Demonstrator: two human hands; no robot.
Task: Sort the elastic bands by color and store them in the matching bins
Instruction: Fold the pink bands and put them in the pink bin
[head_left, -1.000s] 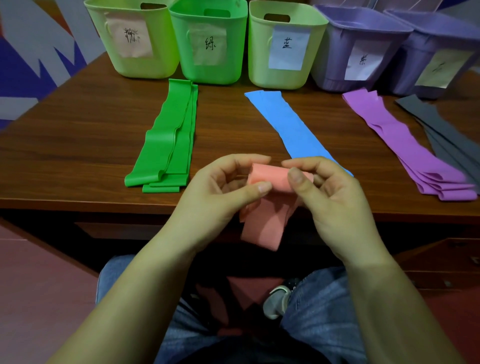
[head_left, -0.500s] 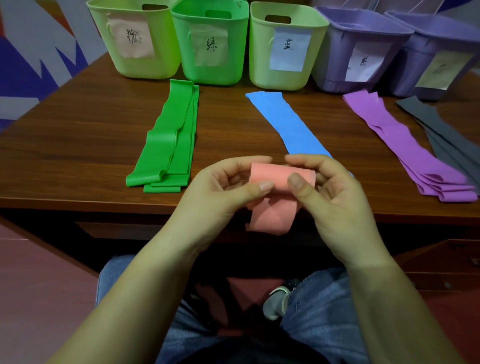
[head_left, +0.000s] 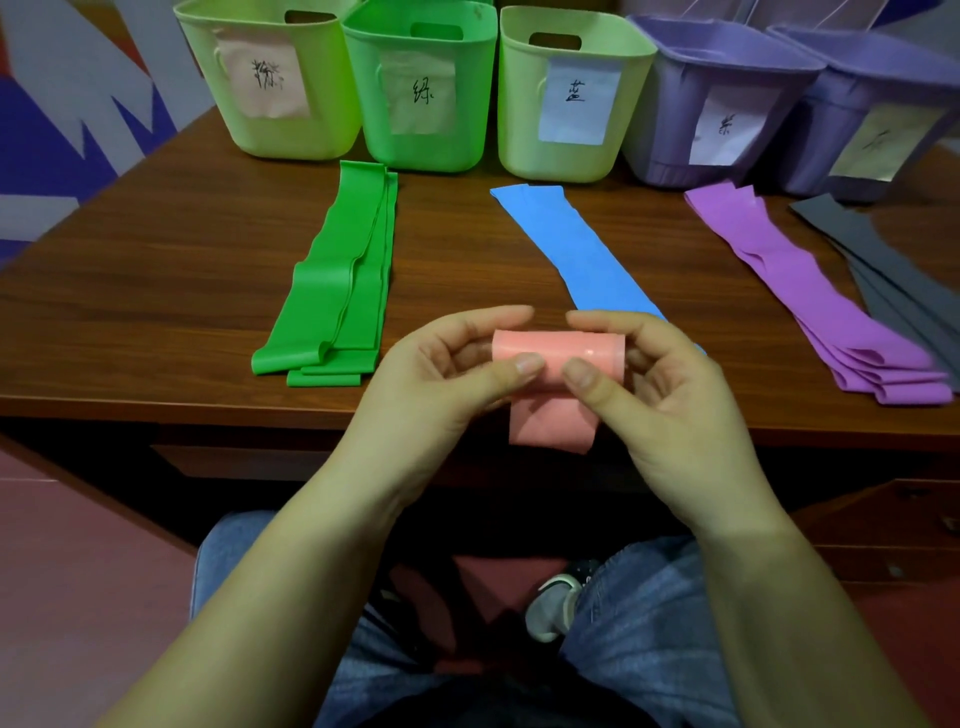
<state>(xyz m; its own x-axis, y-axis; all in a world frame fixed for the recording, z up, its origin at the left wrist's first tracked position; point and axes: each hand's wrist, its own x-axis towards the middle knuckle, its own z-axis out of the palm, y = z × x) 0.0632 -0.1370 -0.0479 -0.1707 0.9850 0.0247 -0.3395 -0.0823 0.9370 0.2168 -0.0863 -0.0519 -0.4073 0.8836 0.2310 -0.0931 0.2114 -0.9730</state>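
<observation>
While green bands (head_left: 332, 280) lie toward the bench's (head_left: 156, 291) left edge, the left hand (head_left: 441, 384) and right hand (head_left: 670, 395) each pinch the rolled pink band (head_left: 558, 356) above the front edge.

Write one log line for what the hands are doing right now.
left hand: pinches pink band | right hand: pinches pink band | band: partly rolled, tail hanging | pink-label bin: far left

Grey bands (head_left: 893, 270) & far-right purple bin (head_left: 883, 88) cut off by frame edge; its label illegible.
</observation>
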